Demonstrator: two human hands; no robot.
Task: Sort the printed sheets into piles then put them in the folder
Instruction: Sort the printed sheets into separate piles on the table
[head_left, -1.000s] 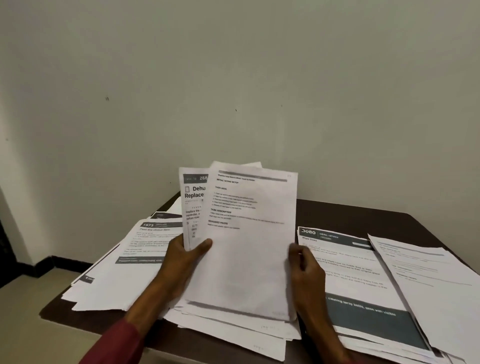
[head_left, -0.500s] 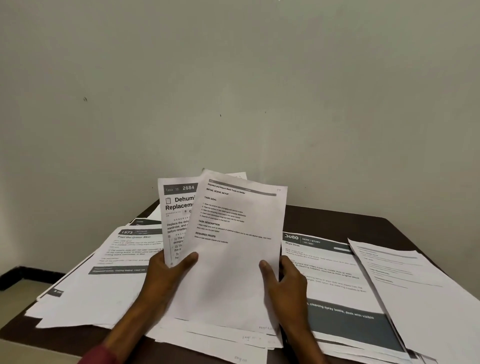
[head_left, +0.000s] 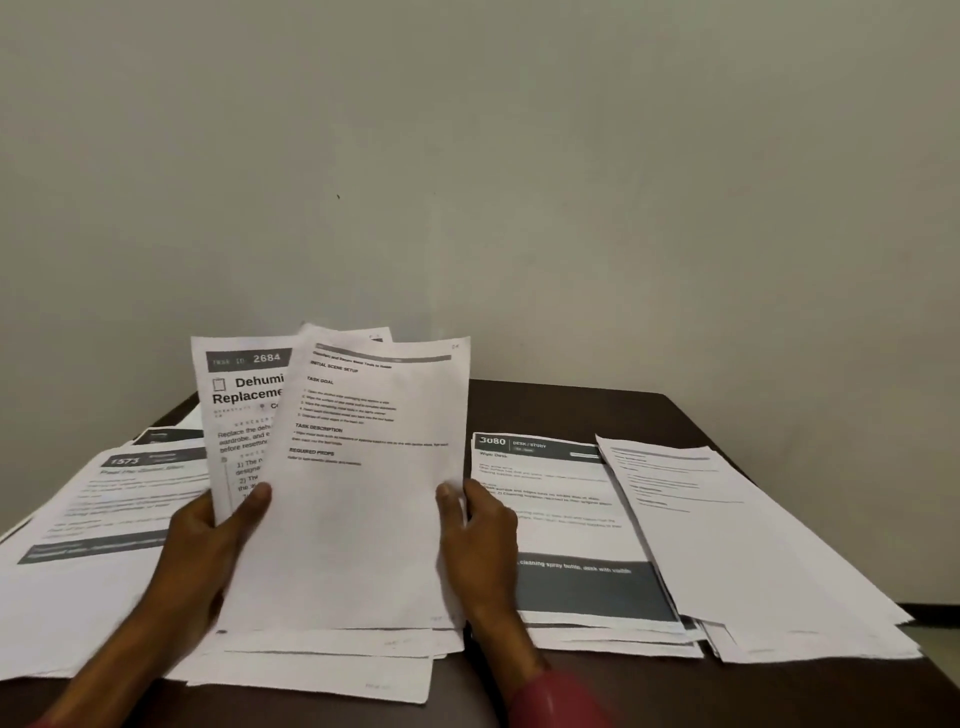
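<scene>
The front sheet (head_left: 363, 530) has slid further right off the 2684 sheet (head_left: 239, 410), which my left grip (head_left: 208, 540) pinches upright over the table (head_left: 571, 410), while my right grip (head_left: 483, 545) pinches the front sheet's right edge, so I judge it bound for the plain pile (head_left: 769, 561) at the right.

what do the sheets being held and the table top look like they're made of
The held sheets: thin matte white office paper, printed in black; they bend and fan out in the left hand and right hand. The table: dark brown, smooth with a faint sheen, probably laminate or veneered wood; no grain shows clearly, so I can't tell which.
</scene>
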